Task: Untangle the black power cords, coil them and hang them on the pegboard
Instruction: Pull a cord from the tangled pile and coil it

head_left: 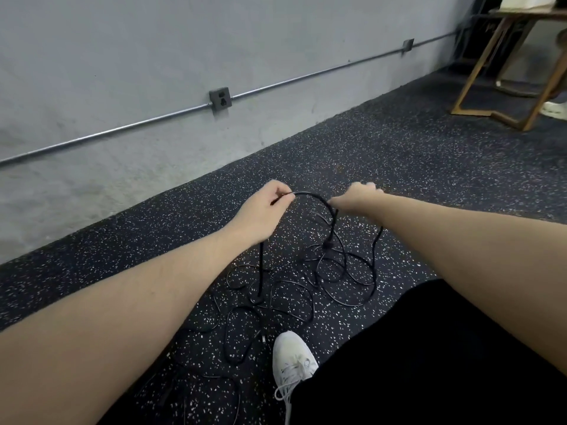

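Observation:
A tangle of black power cords (294,286) lies in loose loops on the speckled dark floor in front of me. A stretch of one cord is lifted off the floor and arches between my two hands. My left hand (264,210) pinches that cord at its left end, and the cord drops from under the hand to the pile. My right hand (356,199) grips the same arch at its right side, with strands hanging down from it to the floor. No pegboard is in view.
A grey wall (153,56) with a conduit and a socket box (220,99) runs along the far left. A wooden table frame (503,72) stands at the back right. My white shoe (291,360) and black trouser leg (429,363) are below the cords.

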